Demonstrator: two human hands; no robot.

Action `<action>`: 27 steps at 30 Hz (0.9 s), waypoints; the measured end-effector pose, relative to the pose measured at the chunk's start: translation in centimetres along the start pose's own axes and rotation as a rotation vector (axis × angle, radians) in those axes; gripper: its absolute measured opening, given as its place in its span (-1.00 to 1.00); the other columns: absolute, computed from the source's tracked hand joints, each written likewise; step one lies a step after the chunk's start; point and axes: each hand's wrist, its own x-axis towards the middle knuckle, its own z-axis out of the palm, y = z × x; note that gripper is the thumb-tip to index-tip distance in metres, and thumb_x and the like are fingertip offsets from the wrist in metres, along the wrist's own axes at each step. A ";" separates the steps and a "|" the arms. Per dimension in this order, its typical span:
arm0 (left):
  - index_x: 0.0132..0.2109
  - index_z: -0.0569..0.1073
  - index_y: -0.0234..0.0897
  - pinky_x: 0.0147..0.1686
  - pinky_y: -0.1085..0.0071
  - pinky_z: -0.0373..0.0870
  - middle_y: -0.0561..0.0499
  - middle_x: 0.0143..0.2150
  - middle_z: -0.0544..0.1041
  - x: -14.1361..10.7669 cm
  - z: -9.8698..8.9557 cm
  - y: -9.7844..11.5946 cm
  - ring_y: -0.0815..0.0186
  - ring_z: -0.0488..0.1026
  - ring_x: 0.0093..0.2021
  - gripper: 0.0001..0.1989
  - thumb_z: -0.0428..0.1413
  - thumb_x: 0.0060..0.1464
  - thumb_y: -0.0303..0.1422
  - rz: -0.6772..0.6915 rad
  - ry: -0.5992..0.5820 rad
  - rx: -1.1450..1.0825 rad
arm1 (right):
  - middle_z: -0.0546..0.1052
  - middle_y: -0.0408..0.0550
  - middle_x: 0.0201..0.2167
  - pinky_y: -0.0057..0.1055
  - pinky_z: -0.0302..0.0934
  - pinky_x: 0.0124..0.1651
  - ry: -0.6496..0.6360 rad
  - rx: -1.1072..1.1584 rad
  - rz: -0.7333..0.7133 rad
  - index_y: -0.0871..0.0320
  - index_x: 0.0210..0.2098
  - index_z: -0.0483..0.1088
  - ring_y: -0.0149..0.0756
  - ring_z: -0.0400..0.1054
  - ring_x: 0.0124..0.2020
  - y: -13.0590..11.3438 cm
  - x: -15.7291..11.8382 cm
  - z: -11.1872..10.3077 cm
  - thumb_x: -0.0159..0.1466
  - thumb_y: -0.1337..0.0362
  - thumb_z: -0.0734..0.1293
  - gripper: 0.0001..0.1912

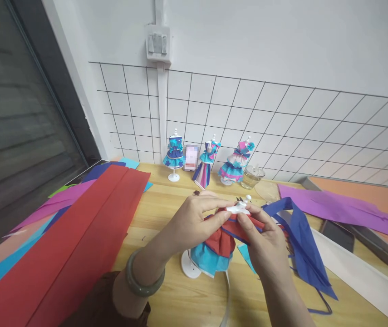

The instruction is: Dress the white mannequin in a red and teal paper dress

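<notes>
A small white dress-form mannequin point(239, 208) leans between my hands, its round base point(191, 267) tilted at the lower left. It wears a red layer point(220, 243) over a light-blue paper skirt point(210, 260). From the left, my left hand point(200, 218) closes on the upper body, fingers and thumb near the shoulders. With its thumb and fingers, my right hand point(267, 234) pinches a red strip with blue edging point(239, 230) against the bust. The far side of the mannequin is hidden by my fingers.
Three dressed mannequins point(176, 152) stand along the wall, beside a glass jar point(252, 176). Red paper point(88, 231) and other coloured sheets cover the left side. Blue paper point(302, 245), a white strip point(350, 272) and purple paper point(336, 209) lie to the right.
</notes>
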 end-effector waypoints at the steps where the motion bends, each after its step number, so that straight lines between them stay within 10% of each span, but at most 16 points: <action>1: -0.09 0.52 -0.26 -0.02 0.34 0.35 -0.03 -0.14 0.57 0.0 0.0 0.0 0.30 0.43 -0.07 -0.77 0.01 0.16 -0.44 0.008 -0.001 -0.009 | 0.57 -0.06 -0.30 -0.35 0.39 -0.30 0.000 0.001 0.000 0.11 -0.29 0.49 -0.21 0.45 -0.29 -0.1 -0.1 0.1 0.00 0.12 0.48 -0.69; 13: -0.12 0.51 -0.27 -0.04 0.31 0.37 -0.05 -0.17 0.57 0.1 0.5 -0.1 0.27 0.46 -0.11 -0.80 0.05 0.12 -0.40 0.024 0.100 0.072 | 0.57 -0.07 -0.29 -0.38 0.39 -0.27 -0.004 0.025 0.021 0.09 -0.27 0.49 -0.24 0.45 -0.27 -0.4 -0.5 0.5 0.02 0.15 0.48 -0.71; 19: 0.17 0.27 -0.17 -0.01 0.37 0.37 -0.03 -0.04 0.54 0.0 0.2 -0.2 0.30 0.44 0.00 -0.61 -0.04 0.21 -0.31 -0.102 0.067 -0.147 | 0.59 -0.09 -0.34 -0.46 0.39 -0.33 0.088 0.095 0.055 0.12 -0.31 0.49 -0.31 0.47 -0.36 -0.2 -0.1 0.0 -0.04 0.18 0.51 -0.69; 27: -0.08 0.45 -0.21 0.03 0.32 0.33 0.01 -0.06 0.52 0.1 0.7 -0.7 0.29 0.43 -0.03 -0.75 0.07 0.07 -0.47 -0.116 -0.044 0.058 | 0.62 0.00 -0.32 -0.35 0.41 -0.37 0.202 0.154 0.055 0.16 -0.23 0.47 -0.21 0.52 -0.40 -0.1 1.1 -1.4 -0.03 0.14 0.49 -0.61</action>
